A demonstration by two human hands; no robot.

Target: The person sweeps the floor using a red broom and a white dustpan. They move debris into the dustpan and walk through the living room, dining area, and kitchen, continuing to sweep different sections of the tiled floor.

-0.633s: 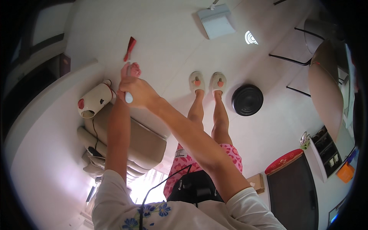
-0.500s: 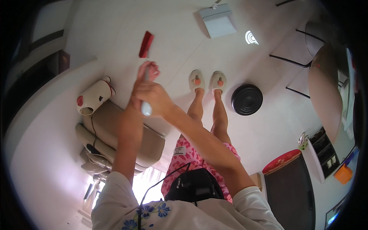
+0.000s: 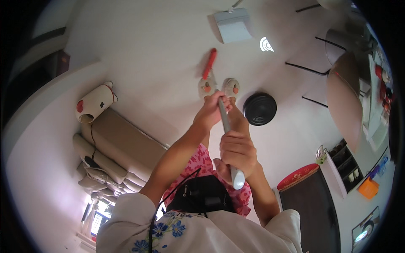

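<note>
The left hand and right hand both clasp the broom by its grey handle, the right nearer its end; the red head shows between the slippers and a dustpan

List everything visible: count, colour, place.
broom: 1, red head, grey handle, centre
dustpan: 1, pale grey, floor, top
slippers: 2, beige, floor, centre
disc: 1, black, right of slippers
sofa: 1, tan, left
cylinder: 1, white, by sofa
oval surface: 1, tan, right
panel: 1, dark, lower right
curved piece: 1, red, panel's top
shelf: 1, black, right
bag: 1, black, bottom centre
left hand: 1, bare, handle, nearer head
right hand: 1, bare, handle end
</note>
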